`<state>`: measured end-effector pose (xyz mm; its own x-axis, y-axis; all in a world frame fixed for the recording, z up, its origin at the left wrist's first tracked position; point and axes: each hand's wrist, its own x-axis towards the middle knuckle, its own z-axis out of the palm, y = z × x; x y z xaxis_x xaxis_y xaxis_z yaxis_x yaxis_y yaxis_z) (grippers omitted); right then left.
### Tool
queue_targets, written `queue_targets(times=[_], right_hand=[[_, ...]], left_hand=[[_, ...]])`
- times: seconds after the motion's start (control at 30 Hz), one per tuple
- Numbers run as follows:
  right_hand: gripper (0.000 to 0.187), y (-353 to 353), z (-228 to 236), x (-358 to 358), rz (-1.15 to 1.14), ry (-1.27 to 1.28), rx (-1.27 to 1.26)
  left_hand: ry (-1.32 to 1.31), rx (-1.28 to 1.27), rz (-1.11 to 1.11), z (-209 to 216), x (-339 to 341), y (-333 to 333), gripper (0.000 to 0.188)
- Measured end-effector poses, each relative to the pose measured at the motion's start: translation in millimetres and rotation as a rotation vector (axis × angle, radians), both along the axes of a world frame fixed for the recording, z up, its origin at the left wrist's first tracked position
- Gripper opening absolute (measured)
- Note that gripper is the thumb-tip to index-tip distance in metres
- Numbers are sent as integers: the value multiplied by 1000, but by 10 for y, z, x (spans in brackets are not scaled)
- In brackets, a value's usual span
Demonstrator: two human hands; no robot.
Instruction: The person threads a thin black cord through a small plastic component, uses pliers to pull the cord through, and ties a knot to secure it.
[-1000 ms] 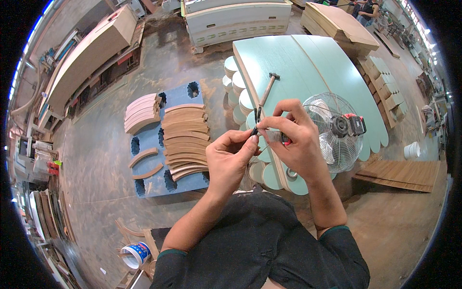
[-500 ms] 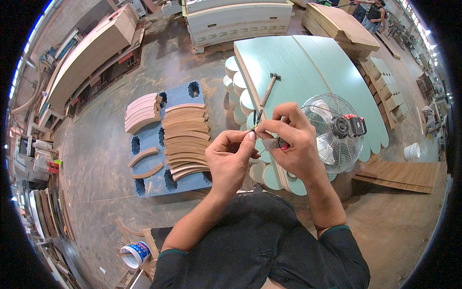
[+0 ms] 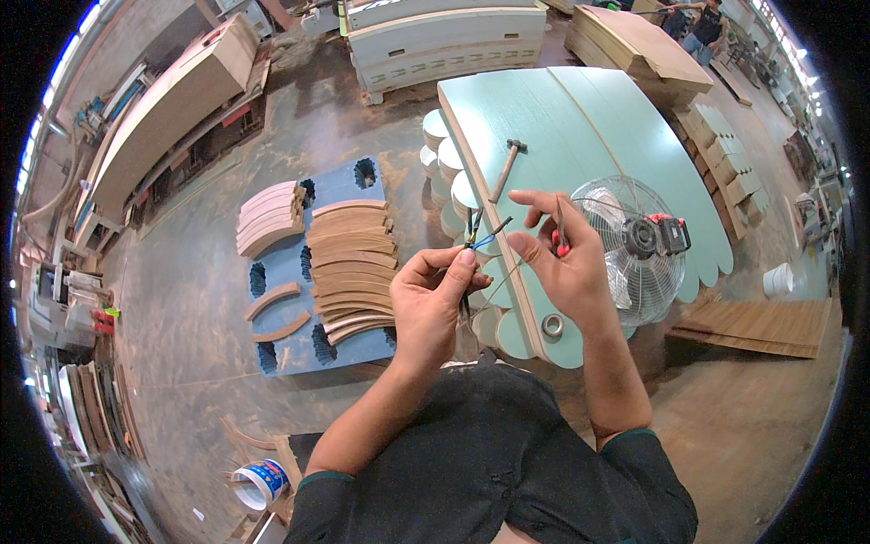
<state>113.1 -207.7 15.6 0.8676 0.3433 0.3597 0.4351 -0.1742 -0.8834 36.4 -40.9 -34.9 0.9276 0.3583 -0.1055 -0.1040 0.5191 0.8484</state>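
Note:
My left hand [image 3: 426,295] pinches an electrical cable between thumb and forefinger. Its split wires [image 3: 488,239], one blue, one yellowish and some dark-ended, fan out above the fingertips. Just to the right, my right hand [image 3: 575,276] keeps a small red-handled knife [image 3: 561,240] tucked against the palm, its narrow blade pointing up. The thumb and forefinger of that hand are apart, clear of the wires. Below them a roll of tape [image 3: 552,316] lies on the pale green panel [image 3: 598,118], and a hammer [image 3: 507,172] rests farther up on it.
A wire-caged fan [image 3: 634,238] stands beside my right hand. To the left, curved wooden pieces [image 3: 352,245] are stacked on a blue slotted board [image 3: 281,349]. A white-and-blue bucket [image 3: 258,480] sits at lower left. Another person [image 3: 705,32] is far off at upper right.
My right hand has drawn away from the wires to the right, and its fingers have spread. The knife has turned blade-up, and the wires now fan out.

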Motion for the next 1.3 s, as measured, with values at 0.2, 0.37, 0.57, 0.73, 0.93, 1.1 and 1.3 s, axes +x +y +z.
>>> queue_targets(times=[0.2, 0.37, 0.57, 0.73, 0.93, 1.1, 1.3], right_hand=[[26, 54, -152, 11, 133, 349, 208], [17, 104, -101, 31, 129, 309, 209], [23, 53, -83, 34, 117, 376, 121], [23, 41, -54, 23, 101, 372, 116], [25, 22, -63, 65, 199, 363, 199], [22, 43, -160, 166, 318, 344, 246], [13, 88, -256, 216, 378, 157, 310]], left_hand=[[-21, 73, -36, 19, -1, -33, 14], [24, -250, -259, 13, 44, 32, 21], [138, -226, -221, 154, 82, 42, 21], [173, -162, -187, 166, 119, 25, 19], [183, -170, -179, 189, 128, 34, 21], [219, -154, -169, 227, 125, 11, 21], [211, -207, -226, 340, 75, 7, 17]])
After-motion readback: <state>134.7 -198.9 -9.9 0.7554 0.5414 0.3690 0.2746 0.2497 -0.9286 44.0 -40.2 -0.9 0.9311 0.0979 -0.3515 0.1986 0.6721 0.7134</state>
